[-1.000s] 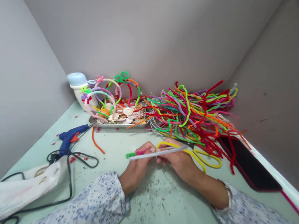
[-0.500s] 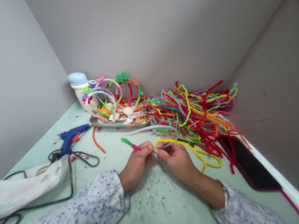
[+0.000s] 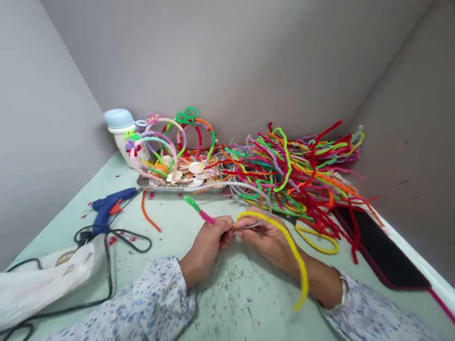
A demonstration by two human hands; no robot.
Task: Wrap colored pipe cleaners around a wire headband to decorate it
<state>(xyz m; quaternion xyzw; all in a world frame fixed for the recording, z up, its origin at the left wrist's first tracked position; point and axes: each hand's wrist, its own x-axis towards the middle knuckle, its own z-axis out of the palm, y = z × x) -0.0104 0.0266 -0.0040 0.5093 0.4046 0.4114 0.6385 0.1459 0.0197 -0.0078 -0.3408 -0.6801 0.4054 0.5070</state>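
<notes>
My left hand [image 3: 209, 246] is closed around a thin headband, near its end wrapped in green and pink pipe cleaner [image 3: 199, 209]. The bare pale-grey part of the headband [image 3: 249, 183] curves out past my right hand and back leftward over the tray's front edge. My right hand [image 3: 266, 242] pinches a yellow pipe cleaner [image 3: 288, 240] against the band, fingertips meeting those of my left hand. The yellow strand's loose end arches over my right hand and hangs beside the wrist. The exact contact point is hidden by my fingers.
A metal tray [image 3: 167, 188] holds shells and finished headbands [image 3: 153, 146]. To its right lies a heap of coloured pipe cleaners [image 3: 293, 168]. A blue glue gun [image 3: 108, 206] with a black cord, a plastic bag [image 3: 51, 281], a white bottle [image 3: 123, 141] and a black pad [image 3: 384, 251] lie around.
The yellow strand's free end has swung from beyond my right hand over toward me, now hanging beside the wrist. The wrapped end tilts up more, and the bare band has risen slightly.
</notes>
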